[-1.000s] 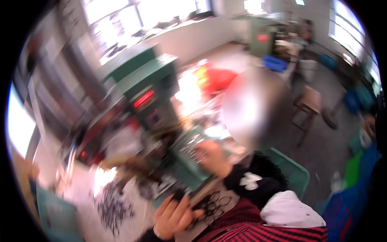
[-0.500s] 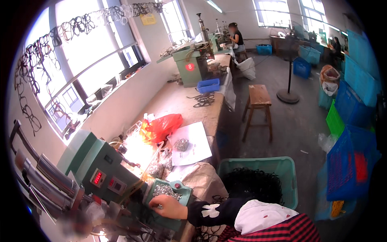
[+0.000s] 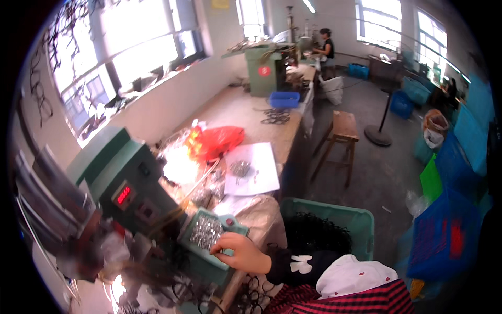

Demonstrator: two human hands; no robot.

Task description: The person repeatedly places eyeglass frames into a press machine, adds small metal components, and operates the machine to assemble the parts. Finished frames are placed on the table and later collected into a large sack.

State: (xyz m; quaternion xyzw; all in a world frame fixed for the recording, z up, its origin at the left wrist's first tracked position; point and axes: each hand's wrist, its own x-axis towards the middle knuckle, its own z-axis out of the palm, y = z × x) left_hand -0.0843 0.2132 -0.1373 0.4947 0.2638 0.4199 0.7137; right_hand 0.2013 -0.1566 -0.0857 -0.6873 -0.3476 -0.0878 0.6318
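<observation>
My right hand (image 3: 241, 253) reaches in from the right, its dark sleeve showing behind the wrist. Thumb and fingers are bent together in a pinch at the near right edge of a green tray (image 3: 241, 228). Whatever is between the fingertips is too small to make out. Small shiny metal parts (image 3: 205, 232) lie heaped in the tray, just beyond the fingers. My left hand is out of view. To the left of the tray stands a green machine (image 3: 117, 175) with a lit red display. Dark eyeglass frames (image 3: 254, 296) lie below my wrist.
A red plastic bag (image 3: 215, 142) and a white sheet (image 3: 261, 180) bearing a bag of small parts (image 3: 240, 168) lie beyond the tray. A green bin (image 3: 366, 222) of dark pieces stands right of the bench. Farther off are a wooden stool (image 3: 345, 125) and a seated person (image 3: 327, 48).
The whole view has shifted. My right hand has moved rightward relative to the tray, from its near left part to its near right edge, uncovering more of the metal parts.
</observation>
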